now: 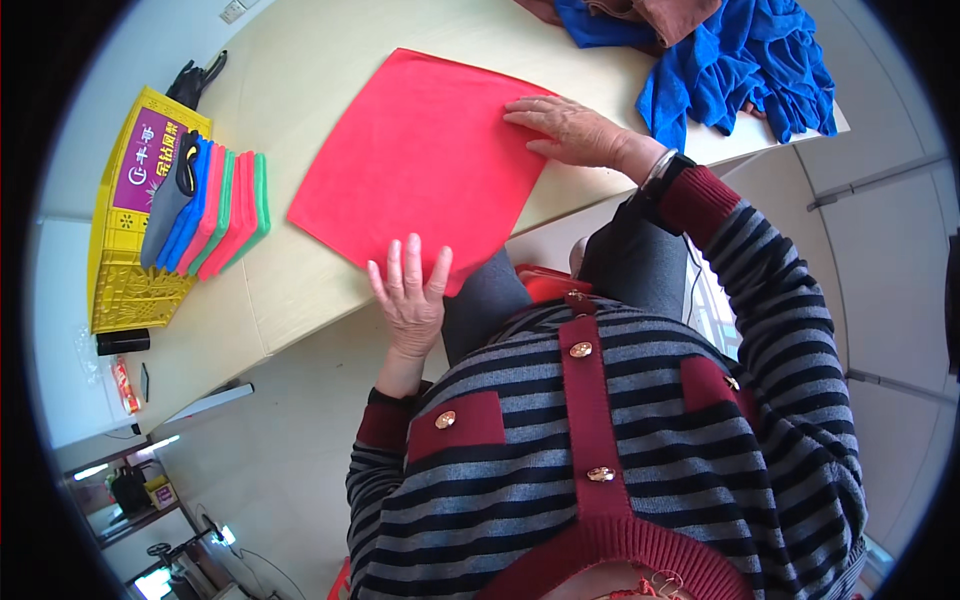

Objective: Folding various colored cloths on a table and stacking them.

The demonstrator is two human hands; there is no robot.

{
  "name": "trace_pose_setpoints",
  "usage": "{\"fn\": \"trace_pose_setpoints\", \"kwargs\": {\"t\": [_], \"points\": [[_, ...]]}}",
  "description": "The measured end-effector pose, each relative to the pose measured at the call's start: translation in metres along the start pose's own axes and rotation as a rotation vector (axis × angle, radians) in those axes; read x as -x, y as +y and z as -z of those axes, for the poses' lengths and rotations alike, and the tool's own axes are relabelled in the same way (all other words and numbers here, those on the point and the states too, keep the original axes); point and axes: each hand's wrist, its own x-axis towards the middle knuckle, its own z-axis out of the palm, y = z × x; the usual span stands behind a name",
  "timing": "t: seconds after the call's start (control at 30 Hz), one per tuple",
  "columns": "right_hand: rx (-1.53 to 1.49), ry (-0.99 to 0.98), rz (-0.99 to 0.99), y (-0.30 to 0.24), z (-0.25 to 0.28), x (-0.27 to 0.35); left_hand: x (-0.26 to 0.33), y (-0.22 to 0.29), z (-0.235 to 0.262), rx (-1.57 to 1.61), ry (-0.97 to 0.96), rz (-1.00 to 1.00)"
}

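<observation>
A red cloth (pixel 420 160) lies spread out on the pale table, its near edge hanging a little over the table's front. My left hand (pixel 410 295) rests on the near edge of this cloth, fingers spread and pointing away from me. At the cloth's right side my right hand (pixel 570 130) lies flat, its fingertips on the fabric. Neither hand grips anything. To the left of the cloth stands a row of folded cloths (pixel 222 210) in grey, blue, red and green, leaning against a yellow plastic basket (pixel 145 290).
A heap of crumpled blue cloths (pixel 745 70) with some brown fabric (pixel 675 15) covers the table's far right corner. A black object (pixel 195 82) lies behind the basket. Near the table's left end are a black cylinder (pixel 123 342) and a small red-and-white packet (pixel 126 386).
</observation>
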Motion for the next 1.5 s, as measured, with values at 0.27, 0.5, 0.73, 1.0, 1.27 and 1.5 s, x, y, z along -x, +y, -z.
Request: {"fn": "trace_pose_setpoints", "kwargs": {"t": [0.27, 0.5, 0.73, 1.0, 1.27, 1.5], "points": [[0.100, 0.013, 0.015, 0.002, -0.004, 0.007, -0.002, -0.027, 0.008, -0.053, 0.042, 0.022], [0.120, -0.008, 0.002, -0.007, 0.000, 0.022, -0.024, -0.014, 0.025, 0.406, -0.011, -0.028], [0.153, 0.018, -0.057, -0.050, 0.014, 0.056, -0.054, -0.026, 0.056, 0.956, 0.042, 0.332], [-0.064, 0.206, 0.038, 0.011, 0.024, 0.050, -0.052, -0.037, 0.074, 1.169, 0.001, 0.391], [-0.506, -0.198, -0.060, -0.018, 0.107, 0.037, 0.008, -0.077, 0.078, 1.568, -0.025, 0.741], [-0.692, -0.116, -0.284, 0.008, 0.086, -0.073, -0.046, -0.116, 0.026, 1.443, 0.213, 1.331]]}}
